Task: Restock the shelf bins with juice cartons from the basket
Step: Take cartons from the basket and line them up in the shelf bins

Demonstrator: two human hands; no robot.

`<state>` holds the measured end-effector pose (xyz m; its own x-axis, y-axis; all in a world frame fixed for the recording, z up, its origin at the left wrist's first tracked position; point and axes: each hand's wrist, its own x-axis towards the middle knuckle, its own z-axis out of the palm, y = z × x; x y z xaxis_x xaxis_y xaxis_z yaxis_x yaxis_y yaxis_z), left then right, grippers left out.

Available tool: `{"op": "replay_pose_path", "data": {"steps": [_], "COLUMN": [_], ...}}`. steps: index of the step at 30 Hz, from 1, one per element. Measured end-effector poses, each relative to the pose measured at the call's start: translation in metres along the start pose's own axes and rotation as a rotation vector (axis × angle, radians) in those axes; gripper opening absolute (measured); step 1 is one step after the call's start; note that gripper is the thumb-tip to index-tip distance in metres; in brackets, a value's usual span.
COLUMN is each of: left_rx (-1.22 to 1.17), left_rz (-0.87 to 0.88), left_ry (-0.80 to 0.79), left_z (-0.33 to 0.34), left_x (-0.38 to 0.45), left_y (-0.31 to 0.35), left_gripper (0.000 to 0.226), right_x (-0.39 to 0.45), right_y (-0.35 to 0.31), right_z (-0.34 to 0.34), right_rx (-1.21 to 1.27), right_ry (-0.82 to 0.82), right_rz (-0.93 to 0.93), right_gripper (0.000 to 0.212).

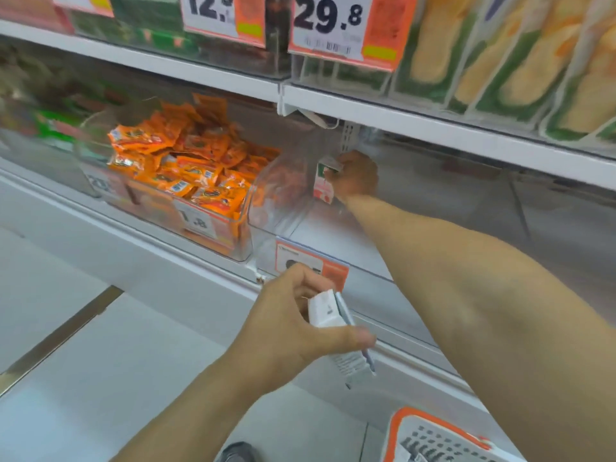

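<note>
My right hand (pixel 356 176) reaches deep into a clear shelf bin (pixel 283 208) and grips a small juice carton (pixel 322 188) with a red and white face, held upright near the back. My left hand (pixel 300 318) is below the bin's front edge and holds a second white carton (pixel 336 331), tilted, between thumb and fingers. The bin holds nothing else that I can see. The basket (pixel 433 435), white with an orange rim, shows at the bottom right corner; its contents are mostly out of view.
A neighbouring clear bin (pixel 186 181) on the left is heaped with orange snack packets. Price tags hang from the shelf above (pixel 400 115) and on the bin fronts. Green and yellow packs fill the upper shelf. Pale floor tiles lie below left.
</note>
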<state>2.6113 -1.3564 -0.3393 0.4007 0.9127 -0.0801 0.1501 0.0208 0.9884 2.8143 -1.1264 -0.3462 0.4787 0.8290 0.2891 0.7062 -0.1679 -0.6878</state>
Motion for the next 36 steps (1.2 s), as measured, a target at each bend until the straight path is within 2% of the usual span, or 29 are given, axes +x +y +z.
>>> {"op": "replay_pose_path", "data": {"steps": [5, 9, 11, 16, 19, 21, 24, 26, 33, 36], "left_rx": [-0.032, -0.047, -0.032, 0.061, 0.242, 0.351, 0.508, 0.603, 0.589, 0.55], "left_rz": [0.044, 0.072, 0.081, 0.136, 0.199, 0.272, 0.375, 0.434, 0.686, 0.668], "left_ry": [-0.026, 0.003, 0.025, 0.069, 0.138, 0.107, -0.024, -0.069, -0.134, -0.174], "left_z": [-0.001, 0.003, 0.008, 0.035, 0.065, 0.089, 0.13, 0.159, 0.248, 0.269], "left_x": [0.004, 0.003, 0.001, -0.012, -0.021, -0.027, -0.037, -0.048, -0.082, -0.079], "left_y": [0.007, 0.011, 0.012, 0.024, 0.037, 0.045, 0.057, 0.066, 0.09, 0.096], "left_gripper": [0.058, 0.056, 0.059, 0.059, 0.08, 0.094, 0.113, 0.112, 0.108, 0.112], "right_x": [0.007, -0.011, -0.037, -0.153, -0.219, -0.251, -0.279, -0.292, -0.317, -0.323], "right_y": [0.001, -0.012, -0.023, -0.022, -0.003, 0.012, 0.036, 0.054, 0.108, 0.132], "right_z": [0.007, -0.023, -0.054, -0.171, -0.239, -0.272, -0.306, -0.322, -0.393, -0.424], "right_rx": [-0.087, -0.039, -0.015, 0.294, 0.339, 0.331, 0.305, 0.291, 0.274, 0.39], "right_ry": [-0.003, -0.056, -0.144, -0.467, -0.546, -0.551, -0.483, -0.39, -0.137, 0.028], "right_rz": [-0.055, -0.019, -0.046, -0.083, -0.039, 0.041, 0.115, 0.138, 0.218, 0.238], "right_gripper": [0.034, 0.036, 0.03, 0.003, 0.023, 0.034, 0.057, 0.062, 0.035, 0.029]}}
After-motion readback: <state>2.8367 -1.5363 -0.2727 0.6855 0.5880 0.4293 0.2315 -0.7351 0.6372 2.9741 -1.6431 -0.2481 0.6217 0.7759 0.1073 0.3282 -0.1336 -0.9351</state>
